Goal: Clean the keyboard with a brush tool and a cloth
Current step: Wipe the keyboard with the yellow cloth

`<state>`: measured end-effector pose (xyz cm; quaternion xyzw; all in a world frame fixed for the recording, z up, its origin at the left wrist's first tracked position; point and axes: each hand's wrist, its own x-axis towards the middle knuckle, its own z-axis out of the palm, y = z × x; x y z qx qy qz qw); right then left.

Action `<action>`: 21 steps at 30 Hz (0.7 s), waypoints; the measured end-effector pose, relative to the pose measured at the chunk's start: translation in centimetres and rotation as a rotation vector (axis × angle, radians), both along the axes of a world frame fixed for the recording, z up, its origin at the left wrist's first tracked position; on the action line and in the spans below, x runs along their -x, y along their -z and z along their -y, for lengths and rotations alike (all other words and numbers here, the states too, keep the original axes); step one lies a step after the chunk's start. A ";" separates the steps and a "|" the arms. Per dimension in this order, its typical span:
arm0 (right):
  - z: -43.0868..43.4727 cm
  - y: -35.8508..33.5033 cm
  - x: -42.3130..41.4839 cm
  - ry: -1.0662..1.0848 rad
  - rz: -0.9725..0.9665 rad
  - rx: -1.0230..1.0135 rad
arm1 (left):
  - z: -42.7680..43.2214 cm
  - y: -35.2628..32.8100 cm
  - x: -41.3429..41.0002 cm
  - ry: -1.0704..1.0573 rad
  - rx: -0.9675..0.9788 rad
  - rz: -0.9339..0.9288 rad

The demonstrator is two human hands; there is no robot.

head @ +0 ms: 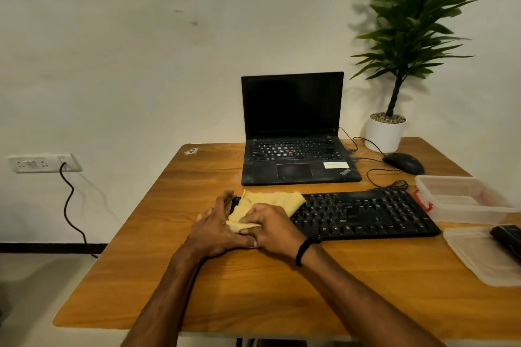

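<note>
A black keyboard (363,213) lies across the wooden table (253,284), in front of the laptop. A yellow cloth (270,201) covers the keyboard's left end. My right hand (270,227) lies on top of the cloth with curled fingers gripping its near edge. My left hand (217,222) rests at the keyboard's left edge, fingers spread and fairly straight against the side of the keyboard and the cloth. A dark tool, possibly the brush (507,236), lies on a plastic lid at the far right.
An open black laptop (293,132) stands behind the keyboard. A mouse (403,163) with cables and a potted plant (386,132) sit at the back right. A clear plastic box (462,200) and its lid (479,259) lie at the right edge.
</note>
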<state>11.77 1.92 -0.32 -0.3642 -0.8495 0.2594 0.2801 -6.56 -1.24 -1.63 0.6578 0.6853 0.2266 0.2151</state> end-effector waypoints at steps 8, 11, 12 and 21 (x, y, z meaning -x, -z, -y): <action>1.1 -0.6 0.3 -0.051 0.094 -0.059 | 0.0 0.0 0.2 0.007 -0.015 0.013; 1.4 -1.1 -4.5 -0.022 0.179 -0.002 | -0.1 -0.1 0.3 0.001 -0.020 0.026; 1.4 -1.4 -6.3 -0.002 0.219 0.020 | -0.1 -0.2 0.2 -0.004 -0.018 0.028; 3.0 -0.6 -4.2 0.112 0.094 -0.009 | -0.6 0.1 -0.1 0.020 0.054 -0.023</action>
